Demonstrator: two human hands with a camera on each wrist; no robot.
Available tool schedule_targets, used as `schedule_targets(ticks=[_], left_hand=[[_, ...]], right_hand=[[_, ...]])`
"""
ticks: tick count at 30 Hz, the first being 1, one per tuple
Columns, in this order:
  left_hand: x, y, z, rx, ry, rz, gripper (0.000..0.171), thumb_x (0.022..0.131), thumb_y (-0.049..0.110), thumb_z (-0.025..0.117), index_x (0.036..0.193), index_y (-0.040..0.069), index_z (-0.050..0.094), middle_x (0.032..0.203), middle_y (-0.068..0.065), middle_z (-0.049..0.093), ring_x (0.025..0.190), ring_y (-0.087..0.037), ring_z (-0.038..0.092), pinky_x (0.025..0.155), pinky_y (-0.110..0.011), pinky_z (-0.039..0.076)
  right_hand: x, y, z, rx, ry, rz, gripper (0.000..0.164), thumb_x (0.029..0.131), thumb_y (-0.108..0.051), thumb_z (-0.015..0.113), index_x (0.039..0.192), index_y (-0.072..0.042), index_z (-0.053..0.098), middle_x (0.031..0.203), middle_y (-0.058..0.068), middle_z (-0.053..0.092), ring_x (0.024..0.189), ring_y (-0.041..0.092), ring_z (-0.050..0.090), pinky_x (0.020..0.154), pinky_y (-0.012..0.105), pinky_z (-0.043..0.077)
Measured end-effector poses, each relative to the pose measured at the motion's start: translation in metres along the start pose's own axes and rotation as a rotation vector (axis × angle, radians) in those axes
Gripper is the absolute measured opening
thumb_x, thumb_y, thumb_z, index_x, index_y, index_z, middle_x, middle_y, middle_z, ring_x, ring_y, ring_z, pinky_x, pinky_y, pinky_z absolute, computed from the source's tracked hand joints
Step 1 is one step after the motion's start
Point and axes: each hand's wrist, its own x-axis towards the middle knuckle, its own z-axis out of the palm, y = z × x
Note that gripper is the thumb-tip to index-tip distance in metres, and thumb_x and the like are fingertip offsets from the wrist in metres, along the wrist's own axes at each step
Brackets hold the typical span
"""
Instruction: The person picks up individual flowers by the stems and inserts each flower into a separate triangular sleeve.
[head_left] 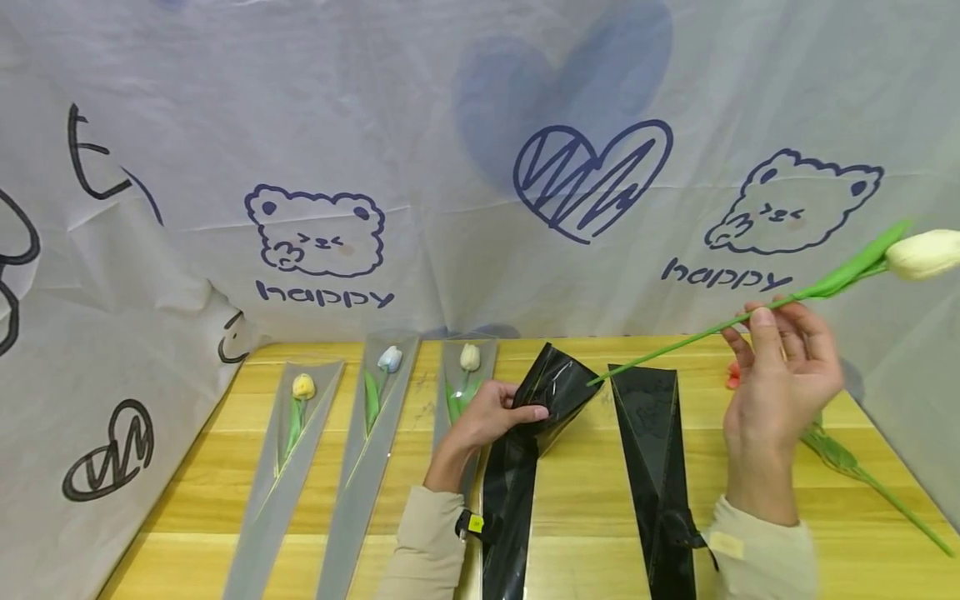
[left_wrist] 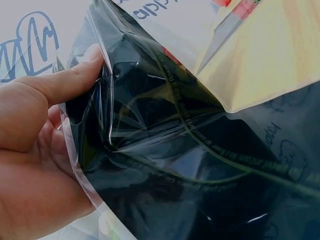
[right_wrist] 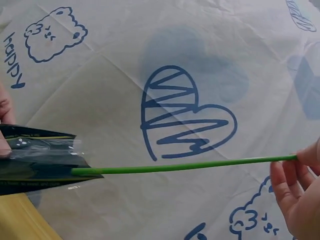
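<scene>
Left hand (head_left: pixel 491 414) gripping black wrapper (head_left: pixel 517 467), right hand (head_left: pixel 783 375) pinching white tulip (head_left: pixel 840 281), stem tip (head_left: pixel 595 382) at wrapper's wide edge

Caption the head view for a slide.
Left hand grips a black wrapper; right hand pinches a tulip by its stem, end at the wrapper's mouth.

Creamy-white tulip (head_left: pixel 840 278) with green leaf and long green stem, held aslant with bloom at upper right and stem tip at the spread, raised mouth of a glossy black plastic sleeve (head_left: pixel 513 475).
</scene>
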Motion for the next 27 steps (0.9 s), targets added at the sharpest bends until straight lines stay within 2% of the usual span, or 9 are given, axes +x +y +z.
schedule_targets(ticks=[7,15,21,27], left_hand=[[-0.001,0.002,0.002,-0.009,-0.028,-0.018,0.02,0.095,0.009,0.075,0.101,-0.009,0.073,0.081,-0.015,0.074,0.069,-0.012,0.066,0.065,-0.024,0.051],[-0.003,0.004,0.004,-0.026,-0.038,-0.016,0.018,0.095,0.011,0.075,0.095,-0.007,0.072,0.077,-0.011,0.072,0.067,-0.014,0.06,0.064,-0.026,0.046],[-0.004,0.012,0.006,-0.029,-0.059,-0.022,0.018,0.096,0.016,0.075,0.093,-0.002,0.072,0.071,-0.002,0.068,0.065,-0.013,0.052,0.064,-0.026,0.041],[-0.005,0.019,0.009,-0.045,-0.053,0.001,0.02,0.098,0.017,0.073,0.096,-0.002,0.071,0.069,-0.002,0.063,0.064,-0.013,0.048,0.061,-0.027,0.039]], right_hand=[[-0.009,0.008,0.005,-0.044,-0.086,0.047,0.032,0.085,0.008,0.078,0.11,0.017,0.061,0.096,0.026,0.066,0.09,0.034,0.066,0.069,0.034,0.061],[-0.017,0.014,0.009,-0.116,-0.186,0.126,0.034,0.088,0.007,0.076,0.113,0.02,0.058,0.097,0.022,0.067,0.089,0.031,0.068,0.074,0.036,0.061],[-0.021,0.017,0.01,-0.28,-0.266,0.201,0.028,0.089,0.006,0.075,0.112,0.015,0.062,0.103,0.019,0.064,0.089,0.027,0.071,0.077,0.035,0.06],[-0.023,0.019,0.011,-0.416,-0.359,0.239,0.019,0.09,0.008,0.073,0.107,0.012,0.065,0.099,0.016,0.067,0.082,0.021,0.073,0.076,0.035,0.06]])
